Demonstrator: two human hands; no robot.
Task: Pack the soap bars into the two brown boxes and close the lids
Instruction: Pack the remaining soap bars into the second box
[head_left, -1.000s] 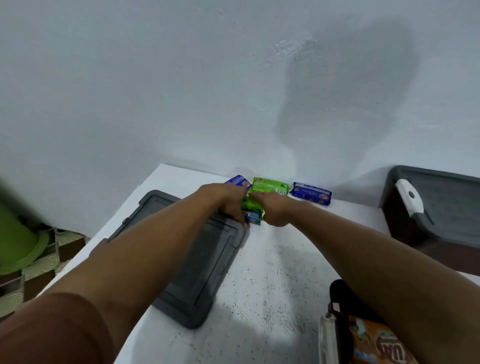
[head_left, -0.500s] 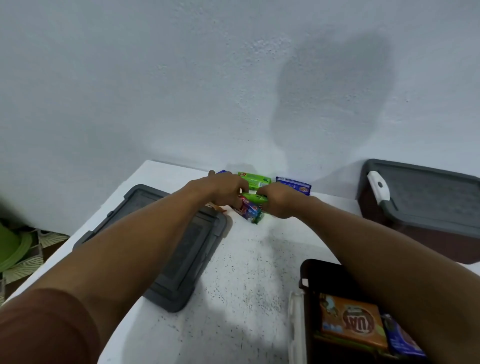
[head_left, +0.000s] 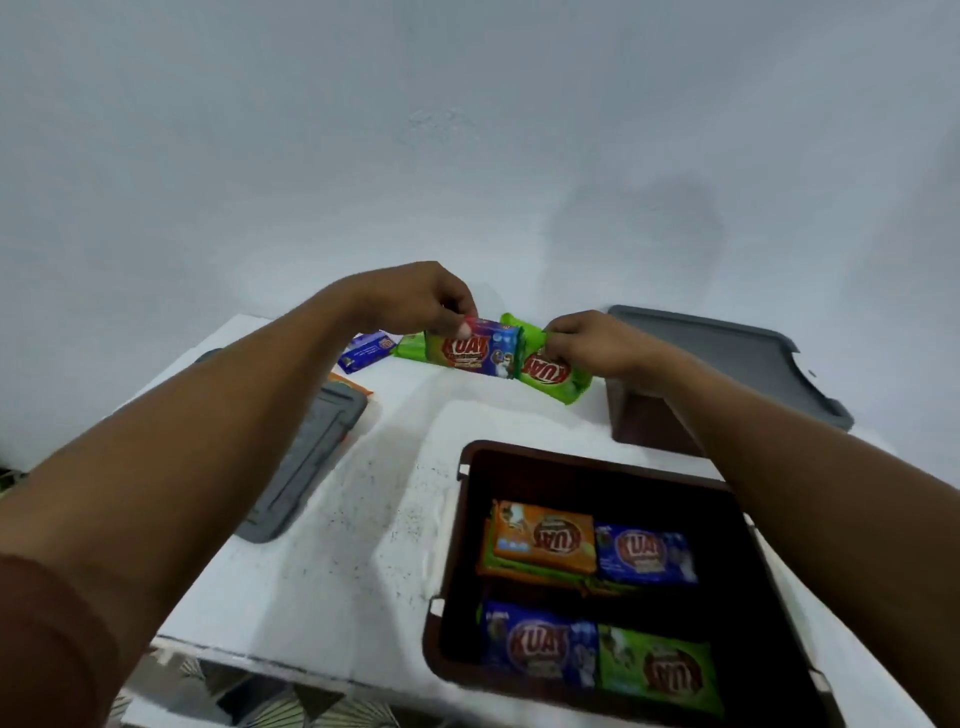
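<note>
My left hand (head_left: 423, 301) pinches a multicoloured soap bar (head_left: 475, 352) by its top edge, held above the white table (head_left: 337, 545). My right hand (head_left: 592, 343) grips a green soap bar (head_left: 553, 376) right beside it; the two packets touch. An open brown box (head_left: 457, 545) stands near me with several soap bars inside: an orange one (head_left: 545, 538), two blue ones (head_left: 647, 553) and a green one (head_left: 660, 670). A second brown box (head_left: 644, 421) with its grey lid (head_left: 727, 353) on sits behind, at the right.
A loose grey lid (head_left: 306, 457) lies flat at the left of the table. A blue soap bar (head_left: 366, 352), a green one (head_left: 410, 345) and an orange one (head_left: 358, 387) remain by the wall. The table's front edge drops to a patterned floor (head_left: 270, 696).
Both hands have lifted off the table with a soap bar each and moved right and toward me. The view has tilted down, so the open box shows fully.
</note>
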